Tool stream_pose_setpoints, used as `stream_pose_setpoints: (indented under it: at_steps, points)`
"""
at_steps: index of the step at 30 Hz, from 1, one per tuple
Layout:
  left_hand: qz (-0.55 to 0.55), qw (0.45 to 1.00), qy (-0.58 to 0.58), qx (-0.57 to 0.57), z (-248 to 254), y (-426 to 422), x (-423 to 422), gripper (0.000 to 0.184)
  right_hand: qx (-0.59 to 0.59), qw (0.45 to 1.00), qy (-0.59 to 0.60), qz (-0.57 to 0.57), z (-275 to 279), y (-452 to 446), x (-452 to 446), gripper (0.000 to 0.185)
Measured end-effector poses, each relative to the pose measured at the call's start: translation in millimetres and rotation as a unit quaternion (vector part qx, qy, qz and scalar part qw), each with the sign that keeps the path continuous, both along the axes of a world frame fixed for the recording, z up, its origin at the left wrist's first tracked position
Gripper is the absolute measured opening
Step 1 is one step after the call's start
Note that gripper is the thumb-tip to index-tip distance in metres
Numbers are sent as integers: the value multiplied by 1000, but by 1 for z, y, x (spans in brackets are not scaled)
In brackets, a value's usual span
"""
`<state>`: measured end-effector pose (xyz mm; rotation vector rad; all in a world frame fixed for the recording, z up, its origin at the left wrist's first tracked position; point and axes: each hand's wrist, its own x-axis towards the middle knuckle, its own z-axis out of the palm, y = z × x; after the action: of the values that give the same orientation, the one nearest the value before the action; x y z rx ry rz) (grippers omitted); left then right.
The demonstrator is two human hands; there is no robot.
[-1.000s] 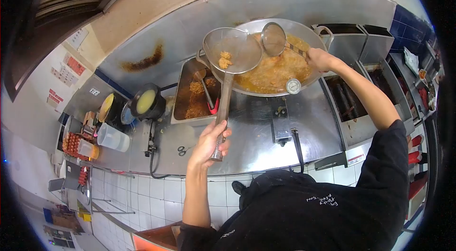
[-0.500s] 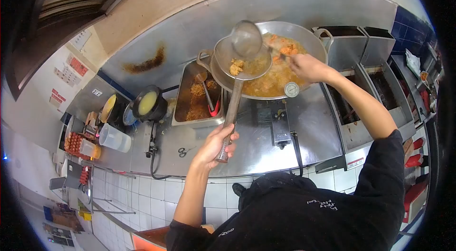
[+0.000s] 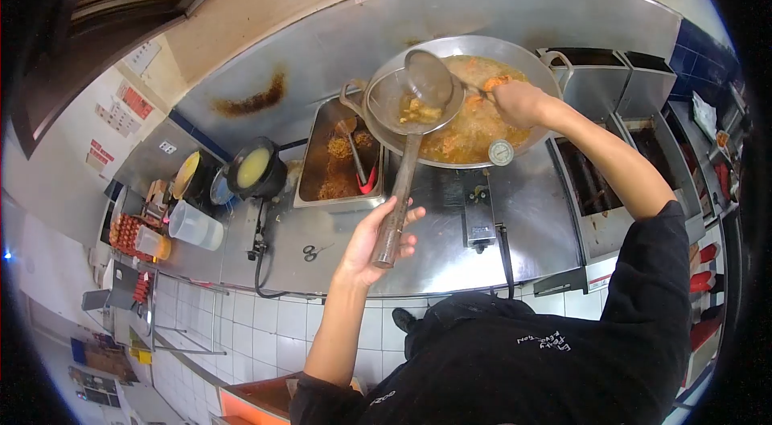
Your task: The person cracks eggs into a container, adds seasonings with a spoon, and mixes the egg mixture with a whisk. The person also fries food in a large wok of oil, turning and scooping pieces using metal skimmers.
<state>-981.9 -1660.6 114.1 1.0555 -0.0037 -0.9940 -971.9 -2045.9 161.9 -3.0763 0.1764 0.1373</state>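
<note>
A large long-handled strainer (image 3: 410, 160) lies across the left side of a wide wok (image 3: 470, 45) of bubbling oil. My left hand (image 3: 378, 240) is round its wooden-looking handle, with the fingers loosely spread. Golden fried pieces (image 3: 420, 112) sit in its mesh bowl. Over the wok, my right hand (image 3: 523, 103) is closed on the handle of a smaller strainer (image 3: 428, 78). That one's bowl is blurred and tilted above the large strainer. Orange-coloured food (image 3: 496, 82) shows in the oil, partly behind my right hand. A dial thermometer (image 3: 500, 152) stands at the wok's near rim.
Left of the wok is a metal tray (image 3: 339, 201) with brown crumbs and red-handled tongs or a spatula. Further left are a black pot (image 3: 265, 176) of yellowish liquid and a plastic jug (image 3: 195, 225). Scissors (image 3: 315, 250) lie on the counter. Fryers (image 3: 603, 172) stand right.
The smaller strainer has tipped further over the large one, where more fried pieces now show. My left hand's fingers have loosened on the handle. The view has shifted slightly.
</note>
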Motion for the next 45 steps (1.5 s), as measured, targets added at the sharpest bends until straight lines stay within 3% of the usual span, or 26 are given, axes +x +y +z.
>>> stream_pose_setpoints:
  at_steps: [2, 6, 11, 14, 17, 22, 24, 28, 32, 34, 38, 40, 45]
  points:
    - [7, 1000, 10, -6, -9, 2, 9, 37, -7, 996, -53, -69, -6, -6, 0, 20]
    - [6, 1000, -12, 3, -12, 2, 4, 42, -39, 991, -91, -89, -15, -17, 5, 21]
    - [1, 1000, -25, 8, 10, -10, -21, 41, -56, 995, -51, -64, -35, -26, 23, 26]
    - [11, 1000, 9, 0, -13, -11, -10, 41, -26, 995, -66, -64, -48, -21, 30, 22]
    - [-34, 998, -52, -33, -1, -6, -30, 43, -26, 999, -24, -33, -29, -11, 21, 21]
    - [-14, 999, -20, -45, 2, -10, -30, 49, -11, 998, -16, -56, -27, -16, 28, 23]
    - [-53, 992, 18, -109, 3, -7, -37, 45, -16, 997, -30, -68, -22, -17, 26, 24]
    - [-66, 994, -13, -91, -17, -7, -40, 51, -29, 996, -51, -69, -26, -17, 22, 25]
    - [-77, 994, -59, -55, -5, -13, -54, 59, -33, 997, -21, -68, -20, -23, 14, 24]
    - [-50, 993, 14, -104, -5, -17, -51, 58, -38, 996, -29, -74, -18, -34, 11, 24]
    - [-37, 993, 35, -105, -8, -18, -49, 57, -90, 987, -29, -133, 0, -61, 3, 24]
    - [-104, 988, -32, -107, -22, -14, -47, 58, -119, 978, -63, -157, -1, -79, -5, 25]
    - [-101, 989, -30, -107, -23, -24, -52, 53, -155, 965, -91, -190, -33, -144, -8, 27]
